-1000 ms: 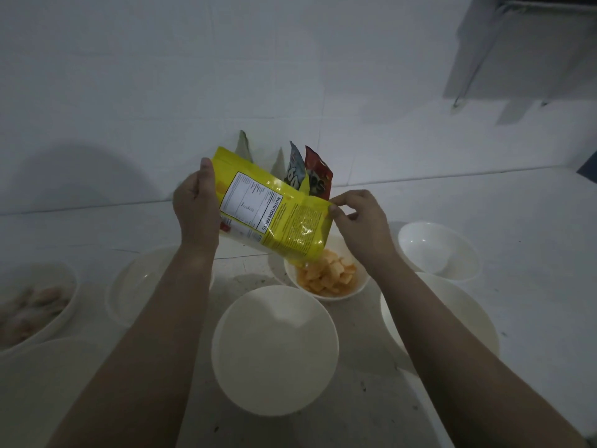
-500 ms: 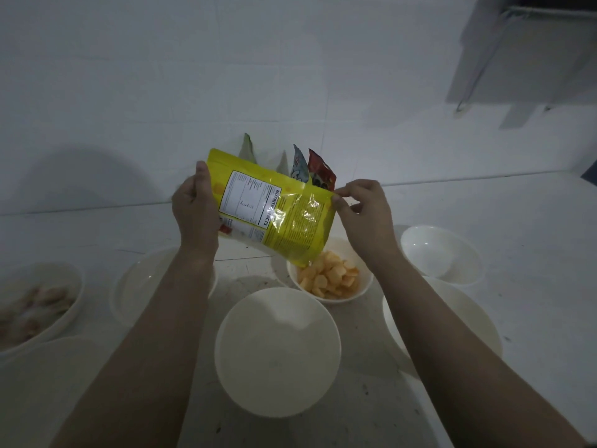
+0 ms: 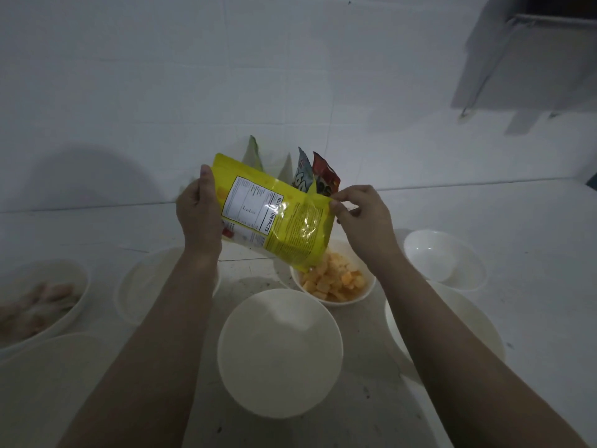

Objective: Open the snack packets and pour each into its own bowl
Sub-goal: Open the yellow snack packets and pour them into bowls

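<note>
A yellow snack packet (image 3: 284, 221) hangs tilted above the counter, nutrition label facing me. My left hand (image 3: 197, 215) grips its left end. My right hand (image 3: 361, 218) pinches its upper right corner. The packet's lower corner hangs just over a small white bowl (image 3: 366, 294) filled with orange-yellow snack pieces (image 3: 334, 279). Three more packets lean on the back wall: a green one (image 3: 253, 153), a blue-grey one (image 3: 302, 171) and a red one (image 3: 328, 174), partly hidden behind the yellow packet.
An empty white bowl (image 3: 279, 350) sits in front. More empty bowls stand at left (image 3: 142, 286), right (image 3: 445, 263) and near right (image 3: 478, 324). A bowl of pale snacks (image 3: 38, 299) is at far left, another bowl (image 3: 48, 376) below it.
The packet has lifted slightly and tilted less steeply over the bowl. More snack pieces lie in the small bowl than a second ago.
</note>
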### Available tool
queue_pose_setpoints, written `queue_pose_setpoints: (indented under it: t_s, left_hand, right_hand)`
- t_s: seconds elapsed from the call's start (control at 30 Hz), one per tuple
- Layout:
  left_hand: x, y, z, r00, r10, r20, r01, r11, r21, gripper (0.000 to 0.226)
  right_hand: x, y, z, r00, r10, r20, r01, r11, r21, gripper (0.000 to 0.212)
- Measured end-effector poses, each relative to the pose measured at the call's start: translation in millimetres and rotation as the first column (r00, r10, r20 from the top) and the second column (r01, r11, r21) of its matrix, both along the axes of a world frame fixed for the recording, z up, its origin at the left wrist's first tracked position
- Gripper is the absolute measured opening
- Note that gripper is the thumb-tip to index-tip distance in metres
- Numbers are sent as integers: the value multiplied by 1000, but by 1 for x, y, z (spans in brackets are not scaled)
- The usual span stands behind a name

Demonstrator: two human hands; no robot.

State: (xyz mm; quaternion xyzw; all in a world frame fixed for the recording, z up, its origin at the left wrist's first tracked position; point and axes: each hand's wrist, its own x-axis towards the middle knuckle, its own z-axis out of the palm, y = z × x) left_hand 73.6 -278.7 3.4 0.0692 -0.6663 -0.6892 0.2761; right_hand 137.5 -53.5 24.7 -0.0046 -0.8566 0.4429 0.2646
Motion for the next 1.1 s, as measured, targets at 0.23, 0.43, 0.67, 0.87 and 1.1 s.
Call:
queue_pose_setpoints:
  t_s: [0.23, 0.43, 0.67, 0.87, 1.1]
  left_hand:
    - [-3, -6, -4, 1000, 7, 18, -8, 999, 45, 58]
    - [6, 3, 3, 1000, -15, 11, 13, 986, 165, 57]
    - [15, 19, 11, 1000, -2, 20, -2, 981, 192, 52]
    - [27, 53, 10, 999, 17, 37, -24, 983, 182, 50]
    - [31, 120, 16, 1000, 19, 8, -21, 977, 214, 50]
  right_hand:
    - [-5, -5, 4, 999, 31, -26, -33, 996, -81, 11]
    - [-8, -12, 16, 998, 40, -39, -45, 986, -161, 15]
    - [-1, 2, 25, 996, 54, -76, -66, 983, -171, 17]
    - [10, 38, 22, 995, 68, -77, -81, 978, -190, 16]
    - [16, 103, 31, 994, 75, -85, -92, 973, -211, 16]
